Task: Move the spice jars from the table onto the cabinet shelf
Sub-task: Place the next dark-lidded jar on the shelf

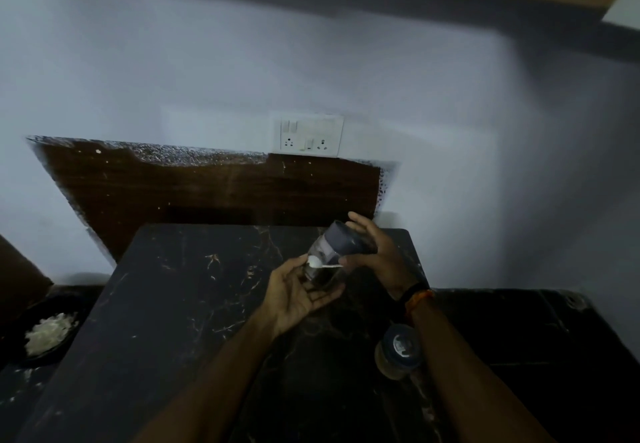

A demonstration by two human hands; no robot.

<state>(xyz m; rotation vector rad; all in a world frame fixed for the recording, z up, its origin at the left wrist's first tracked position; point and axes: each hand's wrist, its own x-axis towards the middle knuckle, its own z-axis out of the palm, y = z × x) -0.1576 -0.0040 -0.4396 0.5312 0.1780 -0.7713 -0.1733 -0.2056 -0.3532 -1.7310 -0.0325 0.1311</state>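
Both hands lift 1 tilted jar (327, 257) off the bench (180, 304): right hand (375, 255) grips its lid, left hand (298, 295) cups underneath, fingers relaxed; another jar (398, 351) waits at 5 o'clock.

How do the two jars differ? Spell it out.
The held jar is off the table, tilted, between both hands: left hand under its base, right hand at its lid. The other jar stands upright on the table, untouched. The held jar looks nearly clear; the other shows pale brownish contents. Both are see-through with dark lids.
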